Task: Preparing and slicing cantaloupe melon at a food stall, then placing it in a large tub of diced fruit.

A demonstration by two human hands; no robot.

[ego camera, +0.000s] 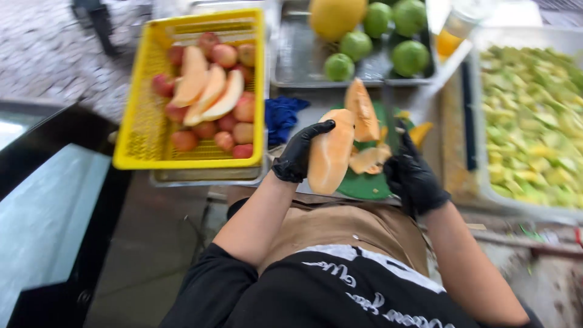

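From the head view, the person stands at a steel counter [316, 112] and looks down over a tan apron and black shirt. Both hands wear black gloves.

The left hand [297, 155] is wrapped around a long peeled melon wedge [330, 152], fingers curled over its far end, holding it up on end just above the near edge of a green board [364, 185]. The wedge is pale orange and leans slightly to the right.

The right hand [413, 176] is closed around something at the right of the board; I cannot tell what it grips, since the fist hides it. Between the two hands, on the board, lie melon scraps [370, 159], and another wedge [362, 116] stands just beyond them.

To the left, a yellow basket [139, 115] holds red apples [234, 130] with three peeled melon slices [209, 91] laid on top. A blue cloth [280, 116] lies bunched between basket and board.

Far across the counter, a metal tray [297, 61] carries green round fruits [388, 33] and one large yellow melon [334, 15]. At the right, a clear tub [486, 194] is filled with chopped green and yellow fruit [534, 115].
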